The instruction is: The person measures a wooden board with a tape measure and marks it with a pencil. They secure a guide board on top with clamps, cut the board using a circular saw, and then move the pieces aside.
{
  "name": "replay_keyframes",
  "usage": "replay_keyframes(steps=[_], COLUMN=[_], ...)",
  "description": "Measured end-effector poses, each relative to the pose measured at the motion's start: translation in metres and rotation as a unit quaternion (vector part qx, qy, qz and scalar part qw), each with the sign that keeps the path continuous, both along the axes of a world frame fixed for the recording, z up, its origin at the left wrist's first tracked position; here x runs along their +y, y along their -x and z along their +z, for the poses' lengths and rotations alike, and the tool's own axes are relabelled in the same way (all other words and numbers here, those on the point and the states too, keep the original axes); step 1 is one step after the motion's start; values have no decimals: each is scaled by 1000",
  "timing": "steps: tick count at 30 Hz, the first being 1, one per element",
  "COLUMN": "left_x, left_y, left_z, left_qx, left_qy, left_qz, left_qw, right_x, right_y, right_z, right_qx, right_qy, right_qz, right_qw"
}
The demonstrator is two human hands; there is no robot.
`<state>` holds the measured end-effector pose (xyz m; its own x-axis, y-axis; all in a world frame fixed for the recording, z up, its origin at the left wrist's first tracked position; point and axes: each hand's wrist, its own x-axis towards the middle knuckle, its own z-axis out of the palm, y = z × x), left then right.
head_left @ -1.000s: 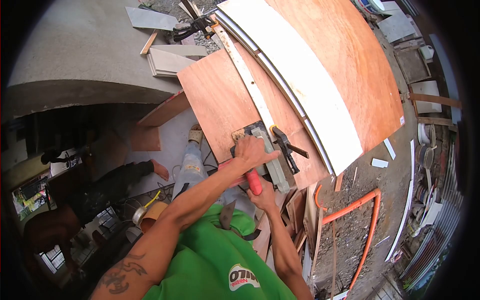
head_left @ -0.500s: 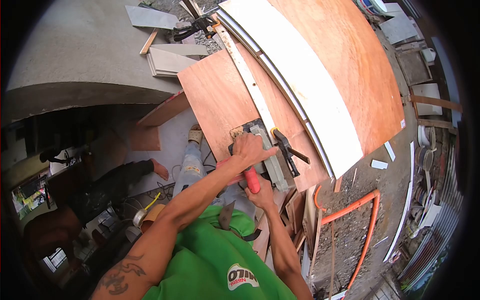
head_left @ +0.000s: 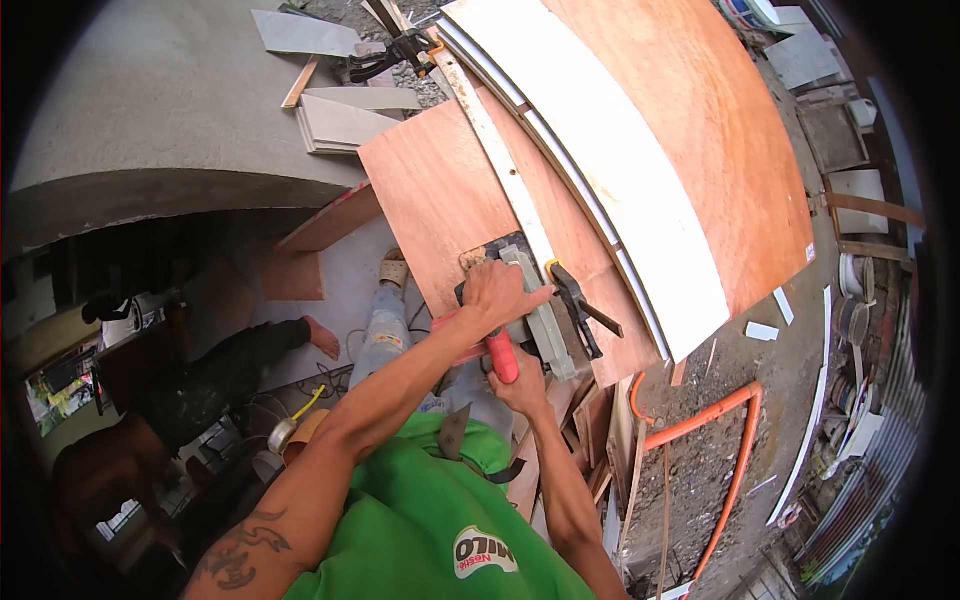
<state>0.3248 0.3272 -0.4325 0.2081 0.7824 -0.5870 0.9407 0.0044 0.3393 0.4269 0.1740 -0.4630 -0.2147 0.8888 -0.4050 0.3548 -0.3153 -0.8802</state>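
Observation:
A power saw with a red handle and a grey metal base rests on the near part of a plywood sheet. My left hand is wrapped over the front of the saw, its thumb pointing right. Behind it, my right hand grips the saw at the red handle. The blade is hidden. Alongside the base runs a long pale straight strip, held by a black clamp near the saw and another clamp at the far end.
A long white panel lies on a larger plywood sheet beyond the strip. Another person is low at the left. Orange pipe lies on the ground at right. Wood offcuts stand beside my right forearm. Boards are stacked at upper left.
The view has shifted very slightly. Both hands keep their hold on the saw, which sits at nearly the same place along the strip.

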Motion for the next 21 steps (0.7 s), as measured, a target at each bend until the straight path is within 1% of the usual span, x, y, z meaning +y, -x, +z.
replay_keyframes(steps=[2,6,11,12,14,21], left_x=[1,4,7,9,13,22], left_y=[1,4,7,8,9,14], left_z=[-1,-4,-8,-8,-8,-8], left_qx=[-12,-15,-23,-23,-8,-8], left_qy=[-26,-27,-62,-62,-26,-40], left_qz=[7,11,10,10,2,3], left_qw=[1000,999,998,998,1000,999], right_x=[1,6,11,13,15,23], right_y=[1,3,6,7,8,13], right_z=[-1,0,-3,-3,-4,-5], right_qx=[-1,2,13,13,10,16], right_qy=[3,7,-4,-4,2,-5], right_qz=[-2,0,0,0,0,-10], right_qw=[1000,1000,1000,1000,1000,1000])
